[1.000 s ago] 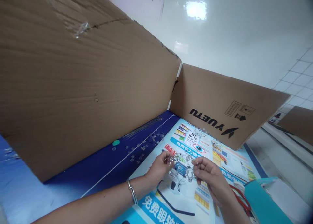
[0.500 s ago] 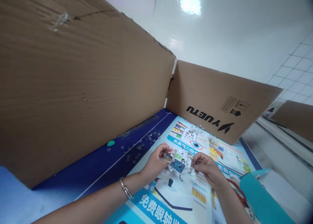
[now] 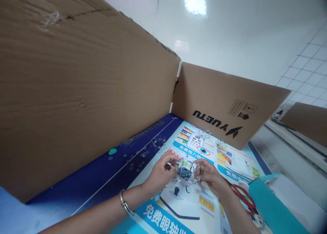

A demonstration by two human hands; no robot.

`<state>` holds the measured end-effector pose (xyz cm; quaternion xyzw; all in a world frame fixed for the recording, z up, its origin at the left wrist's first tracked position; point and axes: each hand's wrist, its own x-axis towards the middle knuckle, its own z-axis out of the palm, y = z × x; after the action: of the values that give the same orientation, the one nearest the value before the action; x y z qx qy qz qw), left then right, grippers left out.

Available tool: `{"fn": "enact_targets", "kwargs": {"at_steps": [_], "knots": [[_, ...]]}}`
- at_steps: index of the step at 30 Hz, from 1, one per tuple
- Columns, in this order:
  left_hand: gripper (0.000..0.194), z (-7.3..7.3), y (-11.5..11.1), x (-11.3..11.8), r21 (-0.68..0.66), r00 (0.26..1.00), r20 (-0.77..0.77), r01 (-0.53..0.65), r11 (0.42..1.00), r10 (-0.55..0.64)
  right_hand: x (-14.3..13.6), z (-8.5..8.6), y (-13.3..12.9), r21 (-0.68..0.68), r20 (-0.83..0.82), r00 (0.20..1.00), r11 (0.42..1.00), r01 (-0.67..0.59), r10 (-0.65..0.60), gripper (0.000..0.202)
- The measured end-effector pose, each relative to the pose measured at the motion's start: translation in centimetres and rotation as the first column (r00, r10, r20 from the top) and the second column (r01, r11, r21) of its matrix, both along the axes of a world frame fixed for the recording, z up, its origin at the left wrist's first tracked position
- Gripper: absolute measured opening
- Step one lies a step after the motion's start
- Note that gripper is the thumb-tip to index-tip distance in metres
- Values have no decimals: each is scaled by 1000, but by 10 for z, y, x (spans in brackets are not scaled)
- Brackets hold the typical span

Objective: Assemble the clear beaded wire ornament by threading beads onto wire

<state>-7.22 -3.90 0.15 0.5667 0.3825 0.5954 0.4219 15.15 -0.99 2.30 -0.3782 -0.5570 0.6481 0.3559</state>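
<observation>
Between my two hands is a loop of clear beads on thin wire (image 3: pixel 186 172), above the printed poster. My left hand (image 3: pixel 163 169), with a silver bangle at the wrist, pinches the loop's left side. On the right side of the loop, my right hand (image 3: pixel 208 174) has its fingers closed on the beads. Several loose clear beads (image 3: pixel 144 154) lie on the dark blue strip, near another small beaded wire piece (image 3: pixel 159 143). Two more beaded pieces sit farther back on the poster, one at the middle (image 3: pixel 204 134) and one to its right (image 3: pixel 221 145).
Tall cardboard panels stand at the left (image 3: pixel 84 91) and the back (image 3: pixel 230 101). Red-handled scissors (image 3: pixel 244 198) and a teal folder (image 3: pixel 276 206) lie at the right. A green blob (image 3: pixel 112 151) and thin wires (image 3: pixel 145 132) lie along the left panel.
My hands have come slightly closer together, with the beaded loop drawn narrower between them. The whole view has shifted a little, and more of the red scissors shows.
</observation>
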Motion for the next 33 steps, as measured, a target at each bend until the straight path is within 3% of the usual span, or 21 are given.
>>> {"fn": "enact_targets", "kwargs": {"at_steps": [4, 7, 17, 21, 27, 33], "knots": [[9, 7, -4, -1, 43, 999, -33, 17, 999, -16, 1, -8, 2, -9, -30, 999, 1000, -27, 27, 49], [7, 4, -2, -3, 9, 999, -35, 42, 999, -41, 4, -9, 3, -26, -14, 997, 997, -72, 71, 48], [8, -32, 31, -17, -175, 966, -61, 236, 956, -249, 4, -22, 7, -64, 115, 993, 998, 13, -6, 45], [13, -41, 37, -20, -195, 961, -62, 254, 947, -270, -1, -20, 3, -58, 104, 995, 998, 13, -6, 42], [10, -35, 34, -20, -152, 944, -106, 295, 943, -312, -7, -12, -3, -16, 106, 994, 999, 38, -36, 37], [11, -28, 31, -21, -109, 912, -207, 339, 935, -354, -7, -20, 0, 2, 118, 990, 997, 80, -80, 40]]}}
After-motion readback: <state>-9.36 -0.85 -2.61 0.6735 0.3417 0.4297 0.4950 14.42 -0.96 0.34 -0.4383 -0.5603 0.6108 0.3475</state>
